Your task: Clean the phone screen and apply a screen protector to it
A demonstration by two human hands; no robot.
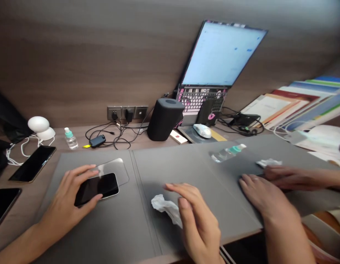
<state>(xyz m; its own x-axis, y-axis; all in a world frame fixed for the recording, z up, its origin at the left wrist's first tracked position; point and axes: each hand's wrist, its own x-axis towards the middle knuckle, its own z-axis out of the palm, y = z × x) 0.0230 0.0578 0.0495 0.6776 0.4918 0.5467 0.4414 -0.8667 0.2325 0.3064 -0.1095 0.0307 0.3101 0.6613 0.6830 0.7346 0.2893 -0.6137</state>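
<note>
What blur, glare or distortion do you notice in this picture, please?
Head view: the co-worker's hands and the lying bottle look blurred; head view: the laptop screen glows pale, its text unreadable; head view: the folders at right look soft and stretched, while the phone by the left hand shows crisper edges.

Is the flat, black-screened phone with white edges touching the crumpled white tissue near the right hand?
Apart. The head view shows smooth grey mat between the black-screened phone and the crumpled white tissue.
</note>
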